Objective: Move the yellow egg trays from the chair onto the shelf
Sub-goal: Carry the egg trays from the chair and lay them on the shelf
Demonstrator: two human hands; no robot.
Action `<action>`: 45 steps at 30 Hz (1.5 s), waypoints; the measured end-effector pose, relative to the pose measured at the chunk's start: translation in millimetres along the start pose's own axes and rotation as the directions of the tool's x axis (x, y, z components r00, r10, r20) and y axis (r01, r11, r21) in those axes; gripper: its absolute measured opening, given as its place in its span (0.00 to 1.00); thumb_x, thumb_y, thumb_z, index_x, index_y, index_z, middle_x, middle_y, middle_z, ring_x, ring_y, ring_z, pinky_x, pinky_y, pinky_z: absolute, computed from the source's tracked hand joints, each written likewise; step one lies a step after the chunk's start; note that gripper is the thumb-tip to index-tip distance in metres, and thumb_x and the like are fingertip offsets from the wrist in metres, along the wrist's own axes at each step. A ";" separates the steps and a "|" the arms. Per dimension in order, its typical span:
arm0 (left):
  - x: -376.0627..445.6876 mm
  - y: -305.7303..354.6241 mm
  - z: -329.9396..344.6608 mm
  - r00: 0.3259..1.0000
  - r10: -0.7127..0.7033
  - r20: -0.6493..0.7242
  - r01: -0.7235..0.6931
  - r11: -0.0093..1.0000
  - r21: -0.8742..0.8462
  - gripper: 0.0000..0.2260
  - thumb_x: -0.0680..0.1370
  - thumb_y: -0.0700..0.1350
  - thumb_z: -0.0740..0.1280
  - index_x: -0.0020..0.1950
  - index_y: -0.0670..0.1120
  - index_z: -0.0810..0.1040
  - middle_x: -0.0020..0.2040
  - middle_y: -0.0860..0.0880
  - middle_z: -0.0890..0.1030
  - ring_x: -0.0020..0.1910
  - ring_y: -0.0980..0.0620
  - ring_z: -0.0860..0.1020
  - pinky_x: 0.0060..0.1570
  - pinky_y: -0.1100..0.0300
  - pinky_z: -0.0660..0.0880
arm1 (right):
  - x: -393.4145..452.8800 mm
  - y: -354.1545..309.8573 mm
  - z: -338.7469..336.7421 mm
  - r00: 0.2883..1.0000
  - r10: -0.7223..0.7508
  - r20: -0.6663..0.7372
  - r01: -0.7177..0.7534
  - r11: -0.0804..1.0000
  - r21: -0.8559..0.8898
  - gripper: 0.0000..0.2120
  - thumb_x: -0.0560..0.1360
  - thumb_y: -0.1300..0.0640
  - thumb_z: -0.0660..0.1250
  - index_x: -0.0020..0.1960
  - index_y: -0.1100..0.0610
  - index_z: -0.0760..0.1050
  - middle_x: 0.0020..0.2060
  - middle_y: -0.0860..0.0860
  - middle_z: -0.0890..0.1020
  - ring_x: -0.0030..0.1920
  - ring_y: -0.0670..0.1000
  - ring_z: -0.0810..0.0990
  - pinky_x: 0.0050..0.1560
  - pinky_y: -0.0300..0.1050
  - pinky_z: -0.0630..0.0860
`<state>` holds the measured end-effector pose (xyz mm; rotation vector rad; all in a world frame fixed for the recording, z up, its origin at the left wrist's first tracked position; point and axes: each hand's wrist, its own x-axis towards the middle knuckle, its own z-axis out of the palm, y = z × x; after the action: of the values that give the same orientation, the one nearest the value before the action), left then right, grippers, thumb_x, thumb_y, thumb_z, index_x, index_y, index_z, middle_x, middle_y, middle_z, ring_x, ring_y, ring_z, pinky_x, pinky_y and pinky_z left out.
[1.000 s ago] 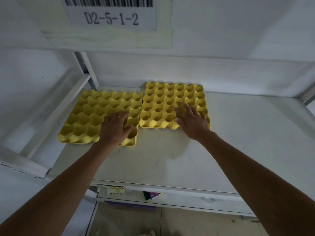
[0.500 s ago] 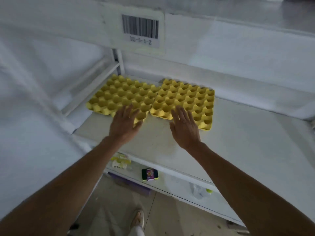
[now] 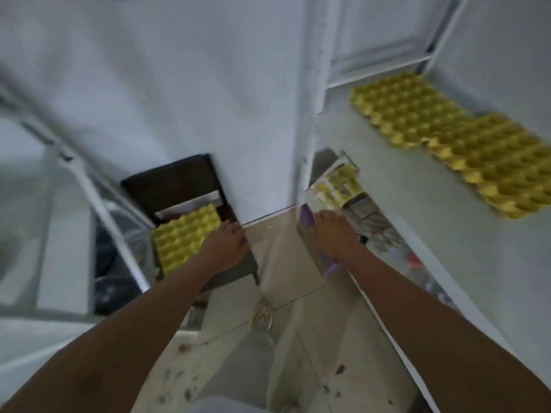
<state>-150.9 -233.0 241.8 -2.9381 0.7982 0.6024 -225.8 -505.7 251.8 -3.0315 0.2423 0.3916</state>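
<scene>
One yellow egg tray (image 3: 186, 238) on chair (image 3: 176, 186), beside left fingers (image 3: 235, 231).

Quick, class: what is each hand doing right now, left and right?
Left hand: open, holding nothing, reaching over the tray on the chair.
Right hand: open, holding nothing, stretched out by the shelf edge.

Just left of my empty left hand (image 3: 225, 246), a bright yellow egg tray (image 3: 185, 237) with a dimpled grid of cups lies on a dark brown chair (image 3: 174, 181). Far up and right of my open right hand (image 3: 334, 234), two matching yellow trays (image 3: 411, 110) sit on a pale white shelf (image 3: 372, 162). Below my hands, beige floor tiles (image 3: 298, 293) carry dark speckles.
</scene>
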 end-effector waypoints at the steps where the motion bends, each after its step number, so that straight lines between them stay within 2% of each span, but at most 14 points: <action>1: -15.7 -23.2 13.3 0.996 -0.069 0.048 0.070 0.997 -0.027 0.26 0.84 0.59 0.57 0.80 0.48 0.67 0.79 0.46 0.67 0.80 0.44 0.62 0.74 0.49 0.67 | 2.8 -16.9 9.2 0.997 0.008 0.083 -0.011 0.999 0.038 0.21 0.83 0.51 0.57 0.71 0.61 0.70 0.69 0.60 0.73 0.69 0.60 0.73 0.65 0.54 0.70; 6: -48.9 -107.0 61.8 0.940 -0.261 0.222 0.304 0.932 -0.194 0.27 0.85 0.57 0.57 0.80 0.44 0.66 0.80 0.43 0.66 0.79 0.42 0.62 0.75 0.46 0.65 | 42.3 -92.0 54.5 0.933 -0.053 0.355 0.008 0.992 0.126 0.24 0.82 0.47 0.56 0.72 0.60 0.71 0.70 0.60 0.72 0.71 0.62 0.71 0.71 0.58 0.68; 12: -28.5 -184.1 106.5 0.876 -0.349 0.334 0.453 0.832 -0.320 0.24 0.84 0.54 0.58 0.77 0.44 0.68 0.75 0.42 0.70 0.74 0.40 0.68 0.69 0.44 0.71 | 119.4 -190.0 102.3 0.840 -0.155 0.519 0.060 0.979 0.196 0.23 0.84 0.48 0.54 0.71 0.61 0.71 0.68 0.61 0.73 0.70 0.61 0.71 0.67 0.56 0.69; 16: 9.0 -229.9 133.7 0.839 -0.397 0.372 0.533 0.738 -0.414 0.22 0.83 0.49 0.61 0.75 0.42 0.70 0.73 0.41 0.73 0.71 0.39 0.71 0.67 0.44 0.72 | 169.5 -233.8 127.1 0.824 -0.164 0.543 0.037 0.971 0.237 0.13 0.81 0.52 0.56 0.52 0.59 0.75 0.56 0.59 0.77 0.60 0.61 0.77 0.57 0.53 0.75; 19: 35.1 -258.7 154.4 0.785 -0.478 0.395 0.620 0.607 -0.497 0.21 0.83 0.48 0.62 0.74 0.40 0.72 0.72 0.39 0.75 0.69 0.38 0.75 0.67 0.46 0.74 | 209.9 -246.2 141.4 0.835 -0.126 0.535 -0.027 0.963 0.269 0.10 0.79 0.53 0.57 0.39 0.53 0.67 0.46 0.55 0.75 0.55 0.61 0.79 0.49 0.51 0.72; 21: 45.9 -271.4 166.1 0.740 -0.519 0.427 0.672 0.541 -0.506 0.21 0.83 0.49 0.62 0.74 0.41 0.71 0.71 0.39 0.75 0.69 0.37 0.75 0.67 0.46 0.74 | 233.1 -247.3 150.6 0.839 -0.077 0.539 -0.074 0.964 0.254 0.07 0.78 0.54 0.58 0.43 0.54 0.69 0.44 0.53 0.74 0.53 0.61 0.80 0.47 0.50 0.71; 24: 72.1 -298.9 191.2 0.729 -0.509 0.457 0.683 0.506 -0.526 0.19 0.83 0.48 0.60 0.72 0.40 0.72 0.69 0.39 0.76 0.67 0.37 0.76 0.65 0.46 0.75 | 275.1 -252.1 170.4 0.839 -0.007 0.544 -0.132 0.967 0.217 0.07 0.76 0.54 0.59 0.48 0.55 0.74 0.45 0.55 0.78 0.53 0.61 0.81 0.45 0.49 0.72; 26: 93.5 -319.1 208.2 0.661 -0.584 0.471 0.738 0.389 -0.552 0.20 0.83 0.43 0.62 0.74 0.37 0.70 0.71 0.37 0.75 0.68 0.36 0.75 0.66 0.47 0.75 | 306.1 -257.3 190.2 0.846 0.029 0.532 -0.160 0.966 0.202 0.11 0.76 0.53 0.60 0.53 0.55 0.77 0.49 0.56 0.82 0.53 0.61 0.82 0.45 0.48 0.72; 28: 114.4 -333.2 224.3 0.603 -0.657 0.452 0.772 0.338 -0.538 0.19 0.82 0.40 0.63 0.73 0.39 0.72 0.69 0.37 0.76 0.67 0.35 0.76 0.65 0.46 0.75 | 332.8 -262.0 211.5 0.850 0.061 0.523 -0.199 0.957 0.211 0.12 0.77 0.54 0.62 0.58 0.55 0.78 0.53 0.55 0.82 0.56 0.60 0.82 0.45 0.47 0.72; 31: 141.6 -350.8 247.5 0.538 -0.713 0.449 0.803 0.274 -0.529 0.15 0.79 0.42 0.63 0.66 0.43 0.77 0.63 0.41 0.80 0.62 0.37 0.79 0.61 0.42 0.78 | 363.9 -268.1 244.8 0.850 0.108 0.516 -0.283 0.919 0.274 0.11 0.76 0.55 0.63 0.56 0.55 0.79 0.54 0.55 0.83 0.56 0.59 0.82 0.46 0.47 0.72; 34: 159.6 -356.8 269.9 0.447 -0.765 0.465 0.845 0.191 -0.499 0.16 0.78 0.43 0.64 0.65 0.42 0.76 0.62 0.40 0.80 0.60 0.38 0.80 0.56 0.47 0.78 | 379.3 -277.1 277.6 0.843 0.097 0.529 -0.283 0.916 0.285 0.08 0.76 0.55 0.63 0.50 0.56 0.80 0.49 0.55 0.83 0.53 0.60 0.82 0.46 0.49 0.78; 37: 170.3 -354.0 285.9 0.433 -0.771 0.466 0.863 0.205 -0.462 0.18 0.79 0.42 0.65 0.68 0.39 0.74 0.64 0.39 0.78 0.63 0.38 0.78 0.55 0.48 0.75 | 380.8 -285.6 302.2 0.877 0.151 0.456 -0.302 0.912 0.278 0.06 0.74 0.57 0.63 0.42 0.56 0.79 0.39 0.52 0.80 0.47 0.60 0.83 0.39 0.46 0.74; 41: 172.3 -354.2 294.5 0.352 -0.812 0.466 0.882 0.121 -0.456 0.15 0.77 0.43 0.67 0.63 0.44 0.75 0.61 0.43 0.80 0.59 0.40 0.81 0.51 0.49 0.77 | 371.4 -290.7 317.1 0.881 0.257 0.398 -0.376 0.890 0.258 0.09 0.74 0.53 0.66 0.52 0.52 0.80 0.48 0.53 0.84 0.50 0.59 0.83 0.42 0.48 0.75; 45: 172.9 -361.5 300.1 0.324 -0.837 0.440 0.909 0.146 -0.391 0.09 0.81 0.42 0.64 0.61 0.45 0.76 0.59 0.43 0.81 0.57 0.40 0.81 0.44 0.52 0.74 | 380.3 -287.8 321.4 0.837 0.219 0.502 -0.361 0.909 0.206 0.11 0.72 0.52 0.69 0.53 0.52 0.83 0.48 0.55 0.84 0.51 0.61 0.83 0.42 0.48 0.73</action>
<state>57.4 38.3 -123.8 -2.9774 -1.4362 0.9349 105.9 -247.6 -140.7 -2.5052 0.6661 0.9969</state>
